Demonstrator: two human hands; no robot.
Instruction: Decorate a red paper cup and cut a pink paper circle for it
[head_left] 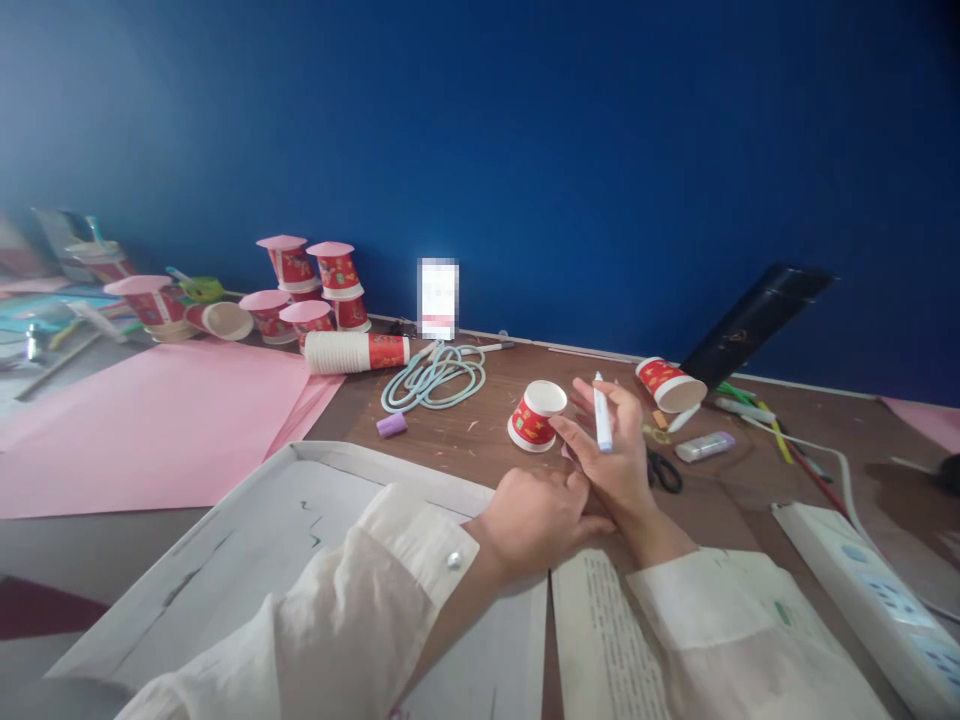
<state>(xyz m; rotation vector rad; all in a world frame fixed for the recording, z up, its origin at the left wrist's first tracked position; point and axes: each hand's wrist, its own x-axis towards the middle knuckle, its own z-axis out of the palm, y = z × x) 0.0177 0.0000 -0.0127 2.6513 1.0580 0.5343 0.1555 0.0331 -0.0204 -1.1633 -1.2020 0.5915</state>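
A purple cap [391,425] lies on the table [442,445]. The left hand [529,520] is loosely curled, its grip hidden. Beyond it, 1 red cup [534,424] stands upside down. 1 marker [603,425] sits in the right hand's [624,450] half-bent fingers.

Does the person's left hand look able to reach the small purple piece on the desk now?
Probably yes: between the left hand and the small purple piece I see only the low rim of the white tray and brown desk, nothing tall. Whether that hand holds anything is hidden.
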